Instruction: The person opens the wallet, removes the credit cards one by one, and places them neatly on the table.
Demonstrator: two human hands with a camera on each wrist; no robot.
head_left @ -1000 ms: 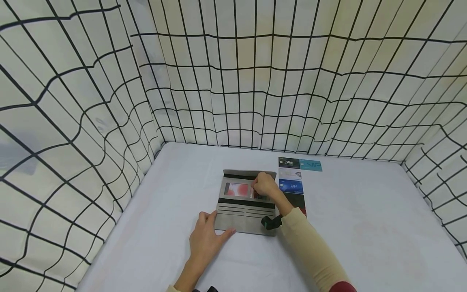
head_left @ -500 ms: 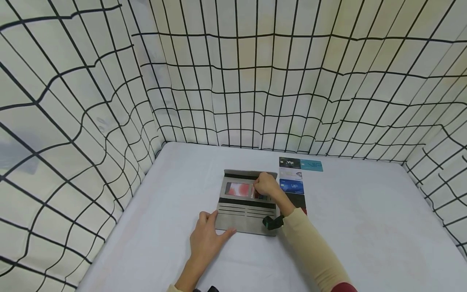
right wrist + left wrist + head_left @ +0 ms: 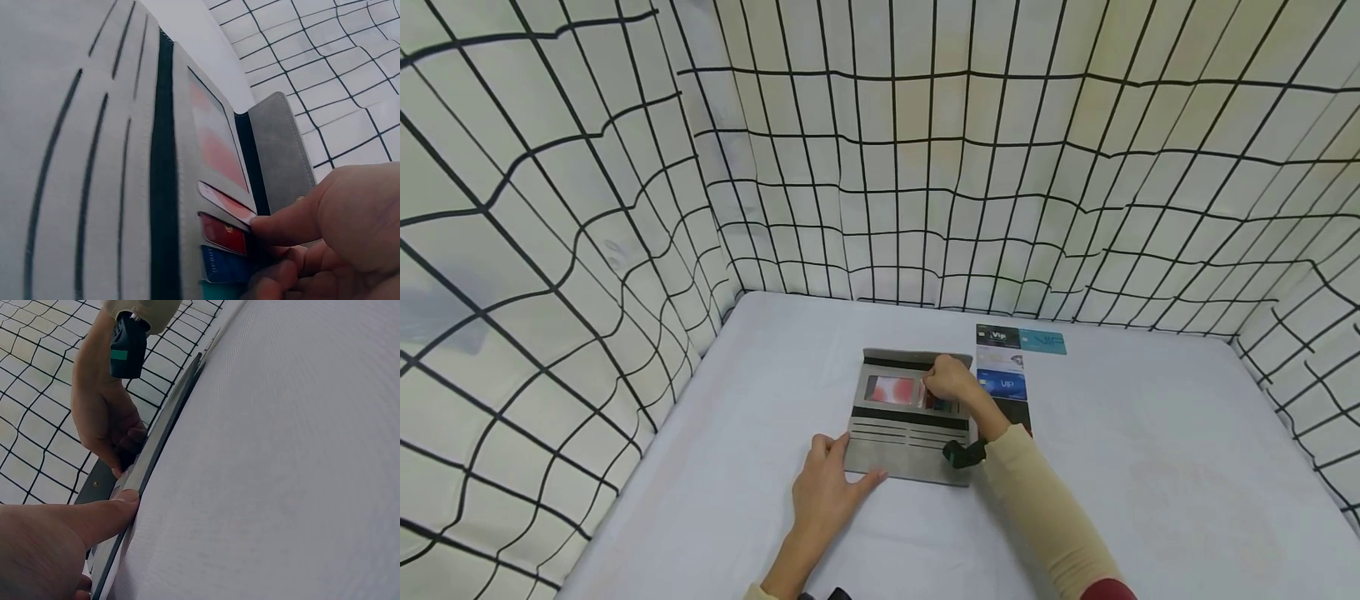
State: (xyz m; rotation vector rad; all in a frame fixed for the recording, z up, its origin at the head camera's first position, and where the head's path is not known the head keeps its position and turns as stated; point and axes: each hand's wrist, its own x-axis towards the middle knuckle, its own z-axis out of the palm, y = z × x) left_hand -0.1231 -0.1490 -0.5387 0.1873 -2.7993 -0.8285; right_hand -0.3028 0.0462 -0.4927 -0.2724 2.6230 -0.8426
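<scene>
A grey wallet [image 3: 910, 462] lies unfolded on the white-covered table. My left hand [image 3: 823, 487] steadies its near left corner, thumb on the front edge and fingertips at the left side. My right hand [image 3: 951, 379] is over the wallet's upper right part. In the right wrist view, its thumb meets the edge of a pink-and-white card [image 3: 225, 203] that sticks out of a slot, the other fingers curled below. Under that card, a red card [image 3: 224, 234], a blue card [image 3: 225, 264] and a teal card [image 3: 219, 290] show in stepped slots. The fingertips behind are partly hidden.
Right of the wallet lie a black card [image 3: 997, 336], a teal VIP card [image 3: 1042, 342], a whitish card [image 3: 998, 359], a blue VIP card [image 3: 1002, 384] and a dark card [image 3: 1015, 410] partly under the right arm. Black netting [image 3: 895, 192] encloses the table's back and sides.
The view has shifted slightly. Both hands keep nearly the same place on the wallet, and the right hand shows only a tiny movement at the card slots.
</scene>
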